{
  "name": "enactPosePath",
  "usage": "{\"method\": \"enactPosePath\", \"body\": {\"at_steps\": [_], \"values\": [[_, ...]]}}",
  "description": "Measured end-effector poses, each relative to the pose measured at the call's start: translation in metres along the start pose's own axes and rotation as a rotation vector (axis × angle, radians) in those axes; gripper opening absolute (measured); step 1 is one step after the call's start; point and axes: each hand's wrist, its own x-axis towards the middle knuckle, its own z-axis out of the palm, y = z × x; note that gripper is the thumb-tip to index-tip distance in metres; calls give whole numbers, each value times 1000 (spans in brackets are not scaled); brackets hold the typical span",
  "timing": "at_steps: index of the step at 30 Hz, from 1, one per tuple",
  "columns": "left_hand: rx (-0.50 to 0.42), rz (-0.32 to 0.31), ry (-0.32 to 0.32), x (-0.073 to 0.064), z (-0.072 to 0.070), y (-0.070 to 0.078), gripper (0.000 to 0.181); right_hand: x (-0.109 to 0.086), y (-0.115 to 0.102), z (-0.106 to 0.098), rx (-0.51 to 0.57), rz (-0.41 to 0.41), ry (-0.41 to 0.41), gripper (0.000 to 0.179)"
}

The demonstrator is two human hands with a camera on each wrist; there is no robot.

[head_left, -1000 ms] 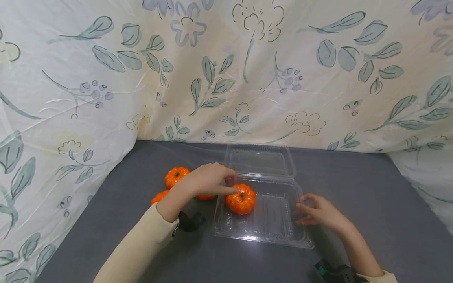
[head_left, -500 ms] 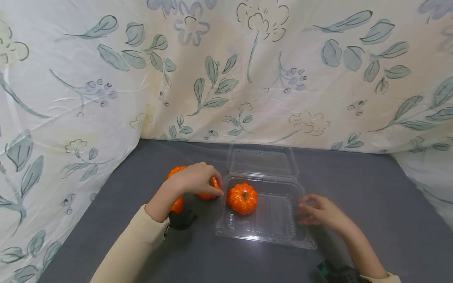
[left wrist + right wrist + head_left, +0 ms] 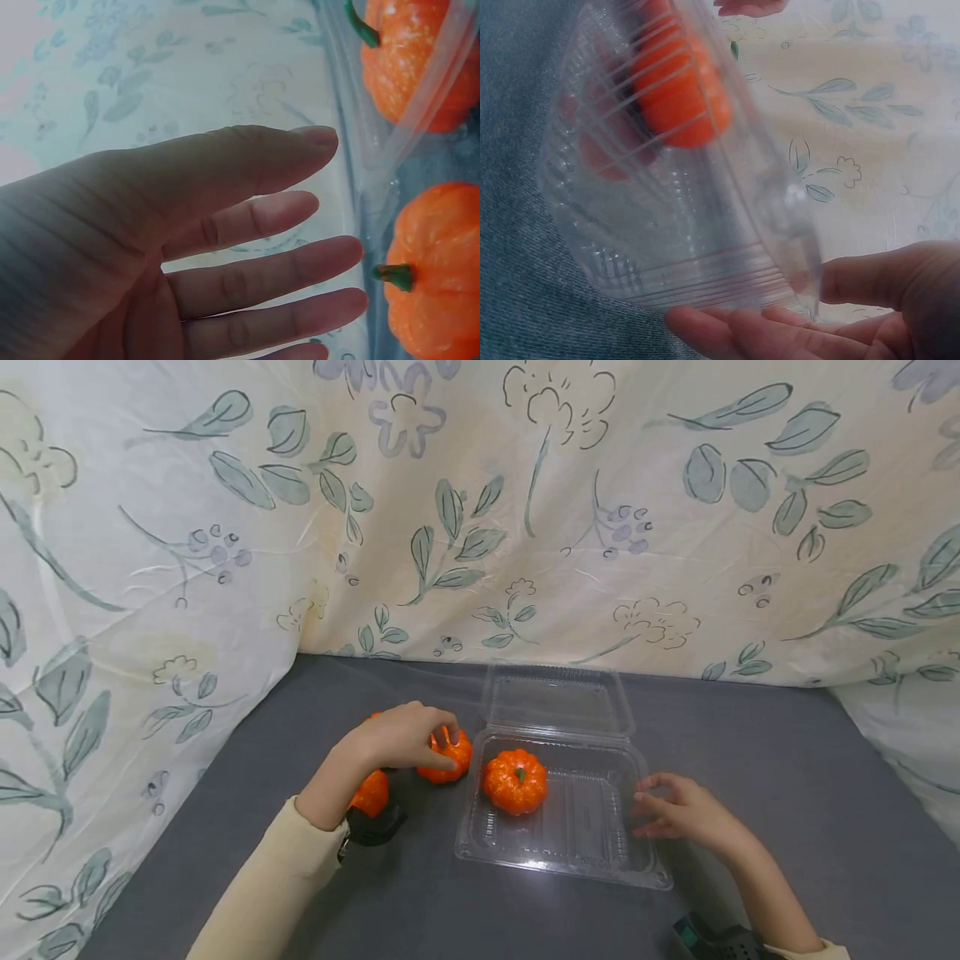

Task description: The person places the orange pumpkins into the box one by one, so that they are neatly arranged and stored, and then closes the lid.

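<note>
Head view: wide room is left between the transparent container (image 3: 577, 827) and the tabletop's (image 3: 810, 793) right edge. Just outside the container's left edge, a round pumpkin (image 3: 462, 750) is partly covered by the left hand (image 3: 401, 737), fingers spread; its stem is pointed upward. The container's right rim is met by the right hand (image 3: 686, 810); whether it is pinched cannot be told.

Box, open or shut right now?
Open. In the head view, the box's lid is folded back on the far side, and one pumpkin sits uncovered in the base.
</note>
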Motion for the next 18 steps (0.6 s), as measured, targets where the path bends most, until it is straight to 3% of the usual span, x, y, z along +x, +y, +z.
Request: {"method": "enactPosePath", "body": {"at_steps": [7, 14, 18], "values": [[-4, -20, 9, 4, 5, -3, 29, 0, 1, 0, 2, -4, -4, 41], [10, 36, 39, 10, 15, -9, 25, -1, 1, 0, -11, 1, 6, 40], [12, 26, 56, 12, 18, -11, 27, -1, 1, 1, -17, 2, 13, 40]]}}
